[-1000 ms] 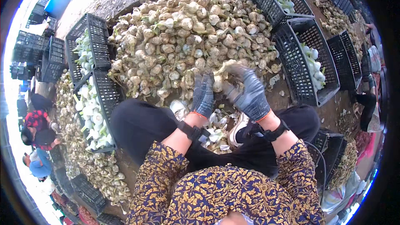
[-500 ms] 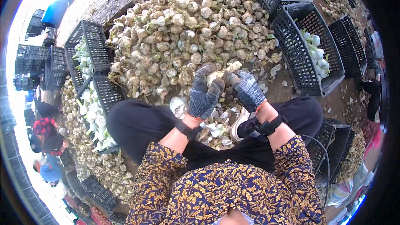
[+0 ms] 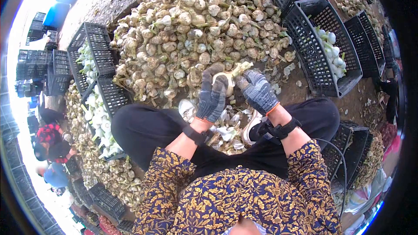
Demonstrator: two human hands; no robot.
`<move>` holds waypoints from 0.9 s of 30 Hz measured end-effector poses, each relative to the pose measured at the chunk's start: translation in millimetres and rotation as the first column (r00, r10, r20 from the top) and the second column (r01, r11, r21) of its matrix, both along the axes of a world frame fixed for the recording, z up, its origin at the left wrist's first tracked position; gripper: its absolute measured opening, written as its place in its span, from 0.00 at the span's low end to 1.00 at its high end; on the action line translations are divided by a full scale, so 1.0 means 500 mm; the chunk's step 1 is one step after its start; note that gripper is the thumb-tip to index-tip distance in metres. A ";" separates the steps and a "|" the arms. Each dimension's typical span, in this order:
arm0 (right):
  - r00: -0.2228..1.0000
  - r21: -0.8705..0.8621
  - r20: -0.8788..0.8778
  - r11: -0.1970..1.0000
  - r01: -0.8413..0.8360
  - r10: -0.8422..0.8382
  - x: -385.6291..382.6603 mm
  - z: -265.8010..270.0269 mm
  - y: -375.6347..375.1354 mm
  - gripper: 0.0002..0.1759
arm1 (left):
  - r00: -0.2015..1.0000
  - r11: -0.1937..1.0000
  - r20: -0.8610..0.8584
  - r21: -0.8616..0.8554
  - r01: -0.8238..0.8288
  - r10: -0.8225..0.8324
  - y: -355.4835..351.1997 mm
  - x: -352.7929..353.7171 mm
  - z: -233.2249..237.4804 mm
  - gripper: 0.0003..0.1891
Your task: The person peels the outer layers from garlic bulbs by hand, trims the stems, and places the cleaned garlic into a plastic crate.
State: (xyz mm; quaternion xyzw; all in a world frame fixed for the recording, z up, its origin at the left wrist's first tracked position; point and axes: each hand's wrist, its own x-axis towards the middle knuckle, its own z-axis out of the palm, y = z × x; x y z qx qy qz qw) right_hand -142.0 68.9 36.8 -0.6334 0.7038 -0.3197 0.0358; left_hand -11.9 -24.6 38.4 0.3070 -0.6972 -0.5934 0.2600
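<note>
My left hand (image 3: 212,95), in a grey knit glove with an orange cuff, is wrapped round a garlic bulb (image 3: 229,78). The bulb's pale stem (image 3: 243,68) points up and to the right. My right hand (image 3: 258,90), gloved the same way, has its fingers bent together against the base of that stem; its fingertips are partly hidden. Just beyond both hands rises a large heap of dirt-covered garlic (image 3: 191,30). Loose white garlic skins (image 3: 227,133) lie on the ground between my shoes.
Black plastic crates with cleaner white garlic stand at the right (image 3: 320,52) and left (image 3: 96,52). More garlic (image 3: 100,174) covers the ground at the left, near people (image 3: 52,141). Other black crates (image 3: 348,148) are by my right knee. A cable (image 3: 344,169) runs beside my right arm.
The bulb has turned a little in my left hand, and more of it and its stem shows. My right fingers have shifted slightly down and right along it.
</note>
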 end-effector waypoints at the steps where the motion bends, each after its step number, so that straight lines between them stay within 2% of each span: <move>1: 0.986 0.034 0.142 0.996 0.080 -0.084 0.007 0.005 -0.004 0.11 | 1.000 1.000 0.001 0.000 -0.001 0.001 -0.005 0.000 -0.020 0.19; 2: 0.946 0.079 0.276 0.985 0.153 -0.169 0.012 0.008 -0.007 0.11 | 0.993 0.926 -0.094 0.376 -0.025 0.065 -0.016 -0.005 -0.041 0.18; 3: 0.946 0.079 0.277 0.985 0.152 -0.168 0.016 0.004 -0.008 0.11 | 0.975 0.717 -0.157 0.697 -0.005 0.159 -0.019 -0.005 -0.063 0.19; 4: 0.913 0.103 0.356 0.980 0.172 -0.198 0.021 -0.001 -0.009 0.11 | 0.969 0.494 -0.091 0.869 -0.036 0.230 -0.009 -0.010 -0.028 0.24; 5: 0.873 0.129 0.431 0.973 0.190 -0.228 0.025 -0.002 -0.011 0.10 | 0.969 0.494 -0.091 0.869 -0.036 0.231 -0.016 -0.008 -0.024 0.24; 6: 0.874 0.128 0.431 0.973 0.189 -0.227 0.026 0.001 -0.011 0.10 | 0.984 0.323 -0.069 0.946 0.013 0.161 -0.028 -0.004 -0.021 0.24; 7: 0.767 0.243 0.559 0.946 0.213 -0.316 0.027 0.015 -0.015 0.10 | 0.994 0.137 -0.060 0.989 0.048 0.087 -0.036 -0.002 -0.017 0.25; 8: 0.633 0.357 0.659 0.910 0.213 -0.407 0.028 0.023 -0.018 0.11 | 0.990 0.307 0.063 0.946 -0.100 0.128 -0.016 -0.017 0.028 0.27; 9: 0.634 0.357 0.658 0.909 0.214 -0.407 0.024 0.005 -0.018 0.11 | 0.990 0.307 0.062 0.947 -0.099 0.127 -0.003 -0.017 0.027 0.27; 10: 0.768 0.296 0.513 0.919 0.260 -0.383 0.016 -0.031 -0.016 0.12 | 0.992 0.844 0.059 0.522 -0.125 0.111 0.010 -0.016 0.025 0.27; 11: 0.869 0.226 0.344 0.930 0.291 -0.356 0.013 -0.039 -0.018 0.13 | 0.993 0.985 0.067 -0.149 -0.086 0.097 0.015 -0.015 0.022 0.30; 12: 0.755 0.241 0.490 0.900 0.364 -0.436 0.017 -0.040 -0.019 0.13 | 0.997 0.908 0.051 -0.419 -0.023 0.049 0.012 -0.006 -0.020 0.34; 13: 0.755 0.241 0.491 0.900 0.363 -0.435 0.017 -0.031 -0.019 0.13 | 0.997 0.907 0.052 -0.420 -0.024 0.050 0.016 -0.007 -0.011 0.34; 14: 0.734 0.203 0.567 0.927 0.314 -0.373 0.016 -0.023 -0.019 0.12 | 0.999 0.984 0.004 -0.171 -0.044 0.046 0.024 -0.008 -0.001 0.31; 15: 0.706 0.161 0.637 0.950 0.268 -0.308 0.015 -0.020 -0.019 0.11 | 0.998 0.995 -0.045 0.089 -0.048 0.053 0.029 -0.010 0.008 0.29; 16: 0.838 0.173 0.501 0.974 0.147 -0.216 0.002 -0.031 -0.010 0.10 | 0.999 0.912 -0.013 0.410 -0.023 0.031 0.012 -0.006 0.017 0.24; 17: 0.837 0.175 0.501 0.973 0.149 -0.218 0.002 -0.031 -0.006 0.10 | 1.000 0.911 -0.012 0.412 -0.021 0.029 -0.002 -0.005 0.015 0.24; 18: 0.827 0.179 0.527 0.977 0.118 -0.196 0.000 -0.029 -0.006 0.10 | 0.988 0.575 -0.122 0.817 0.046 0.095 -0.017 -0.006 0.010 0.23; 19: 0.816 0.180 0.552 0.980 0.084 -0.171 -0.002 -0.028 -0.009 0.10 | 0.961 0.088 -0.182 0.982 0.167 0.207 -0.025 -0.005 0.006 0.21; 20: 0.810 0.252 0.548 0.965 0.078 -0.209 -0.007 -0.033 -0.010 0.11 | 0.991 0.263 -0.067 0.964 0.033 0.120 -0.023 -0.003 0.002 0.21; 21: 0.809 0.252 0.549 0.964 0.080 -0.210 -0.004 -0.032 -0.011 0.11 | 0.991 0.263 -0.066 0.964 0.033 0.118 -0.018 -0.002 -0.001 0.21; 22: 0.792 0.240 0.549 0.958 0.155 -0.265 0.001 -0.022 -0.014 0.11 | 1.000 0.576 0.012 0.817 -0.024 0.025 -0.011 -0.006 0.013 0.21; 23: 0.773 0.228 0.550 0.947 0.227 -0.318 0.008 -0.010 -0.016 0.11 | 0.993 0.821 0.115 0.569 -0.038 -0.034 -0.006 -0.009 0.027 0.21; 25: 0.732 0.242 0.588 0.938 0.247 -0.345 0.006 -0.005 -0.011 0.11 | 0.990 0.816 0.130 0.577 -0.032 -0.054 -0.008 -0.008 0.034 0.20; 27: 0.927 0.194 0.347 0.978 0.077 -0.141 -0.018 -0.083 0.005 0.10 | 0.993 0.509 -0.112 0.857 0.081 0.029 -0.013 -0.006 0.004 0.20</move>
